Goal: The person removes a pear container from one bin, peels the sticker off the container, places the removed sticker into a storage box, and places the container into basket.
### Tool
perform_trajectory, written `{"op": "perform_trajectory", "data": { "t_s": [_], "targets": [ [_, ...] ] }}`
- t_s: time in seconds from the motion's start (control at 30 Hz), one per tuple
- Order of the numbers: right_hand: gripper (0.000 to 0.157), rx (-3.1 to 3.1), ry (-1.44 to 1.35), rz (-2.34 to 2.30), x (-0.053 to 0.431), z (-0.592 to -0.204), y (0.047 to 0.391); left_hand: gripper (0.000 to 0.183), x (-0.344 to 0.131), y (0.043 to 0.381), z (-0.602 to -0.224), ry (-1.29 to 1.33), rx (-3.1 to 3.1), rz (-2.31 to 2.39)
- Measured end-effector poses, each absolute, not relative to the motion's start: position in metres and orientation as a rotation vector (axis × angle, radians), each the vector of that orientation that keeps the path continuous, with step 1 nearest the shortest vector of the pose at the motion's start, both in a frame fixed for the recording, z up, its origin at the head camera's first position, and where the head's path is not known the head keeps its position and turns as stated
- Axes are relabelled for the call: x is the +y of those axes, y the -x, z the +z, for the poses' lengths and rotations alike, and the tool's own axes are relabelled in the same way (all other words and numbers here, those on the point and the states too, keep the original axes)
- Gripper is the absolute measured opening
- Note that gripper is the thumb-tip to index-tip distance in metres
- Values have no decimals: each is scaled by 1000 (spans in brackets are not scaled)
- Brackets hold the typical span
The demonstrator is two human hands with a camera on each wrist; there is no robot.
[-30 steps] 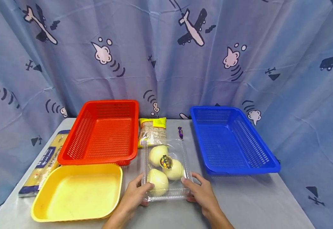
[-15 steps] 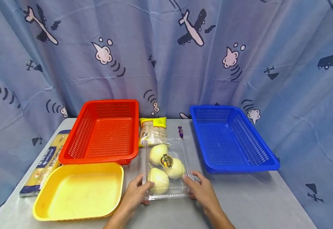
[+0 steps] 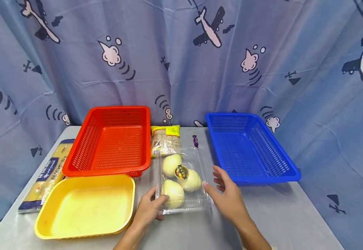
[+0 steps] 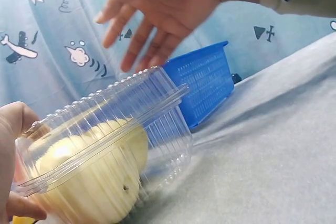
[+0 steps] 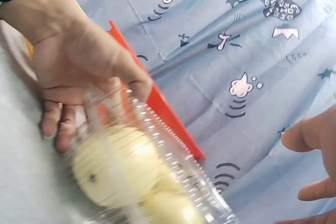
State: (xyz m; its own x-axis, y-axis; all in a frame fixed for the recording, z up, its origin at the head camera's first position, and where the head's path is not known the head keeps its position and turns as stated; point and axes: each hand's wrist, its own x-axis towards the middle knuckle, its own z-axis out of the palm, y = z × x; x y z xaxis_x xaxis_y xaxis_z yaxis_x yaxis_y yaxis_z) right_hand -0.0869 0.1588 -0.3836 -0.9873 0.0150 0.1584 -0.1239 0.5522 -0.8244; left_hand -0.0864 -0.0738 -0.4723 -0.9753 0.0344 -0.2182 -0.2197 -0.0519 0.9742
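A clear plastic clamshell box [image 3: 191, 159] holds three pale yellow round fruits [image 3: 173, 166], with a dark round label [image 3: 181, 172] on its lid. My left hand [image 3: 148, 206] grips the box's near left side, thumb on top and fingers underneath; the right wrist view shows those fingers [image 5: 65, 127] below the edge. On the other side my right hand [image 3: 228, 198] has its fingers spread and holds nothing. Its thumb overlaps the box's right edge in the head view, while the left wrist view shows the right hand [image 4: 163, 14] above the box.
A red basket [image 3: 122, 170] and a yellow tray [image 3: 84, 208] stand left, by a long spaghetti pack [image 3: 48, 170]. Behind the box lie a yellow-topped bag [image 3: 166, 139] and a purple wrapped candy [image 3: 195, 141]. A blue basket [image 3: 250, 156] stands right, before a curtain [image 3: 181, 69].
My right hand has let go of the box's right side and moved slightly up and right, its fingers spreading. My left hand keeps its grip, and the box stays nearly in place.
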Motion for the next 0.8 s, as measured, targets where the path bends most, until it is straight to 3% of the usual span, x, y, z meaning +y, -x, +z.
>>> {"op": "perform_trajectory", "data": {
  "t_s": [0.33, 0.8],
  "targets": [
    [49, -2513, -341, 1532, 147, -368, 117, 63, -73, 89, -474, 213, 2043, 2142],
    [48, -2432, -583, 1655, 130, -381, 144, 66, -73, 85, -472, 206, 2058, 2138]
  ]
}}
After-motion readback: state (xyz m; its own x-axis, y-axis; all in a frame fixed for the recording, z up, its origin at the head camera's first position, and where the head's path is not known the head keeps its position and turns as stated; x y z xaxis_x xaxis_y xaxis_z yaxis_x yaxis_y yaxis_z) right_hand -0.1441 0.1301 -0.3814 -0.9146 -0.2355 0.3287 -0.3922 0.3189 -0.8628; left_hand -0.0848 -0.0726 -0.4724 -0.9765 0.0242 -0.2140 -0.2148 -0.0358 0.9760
